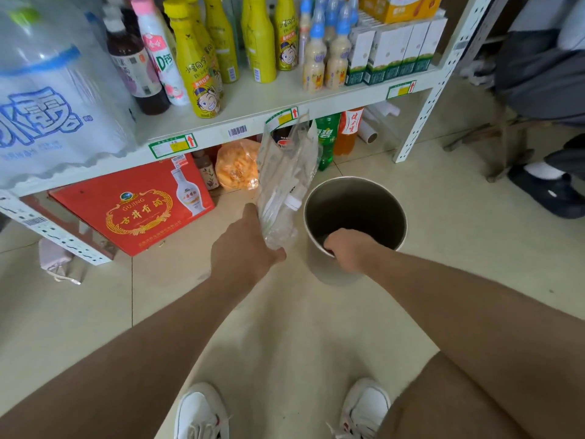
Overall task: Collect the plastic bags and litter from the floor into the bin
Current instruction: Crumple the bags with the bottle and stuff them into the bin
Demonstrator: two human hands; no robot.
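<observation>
1. White metal shelf rack (259, 99) of drink bottles stands just behind the round grey metal bin (356, 213) on the tiled floor (285, 327).
2. Red cardboard liquor box (133, 207) sits under the shelf.
3. Left hand (245, 245) grasps a clear crumpled plastic bag (285, 182) beside the bin.
4. Right hand (346, 250) grips the bin's near rim.

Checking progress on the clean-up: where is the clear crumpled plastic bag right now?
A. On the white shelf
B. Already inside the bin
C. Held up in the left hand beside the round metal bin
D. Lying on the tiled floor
C: the left hand grips the clear crumpled plastic bag upright, left of the round metal bin, whose rim the right hand holds.
</observation>
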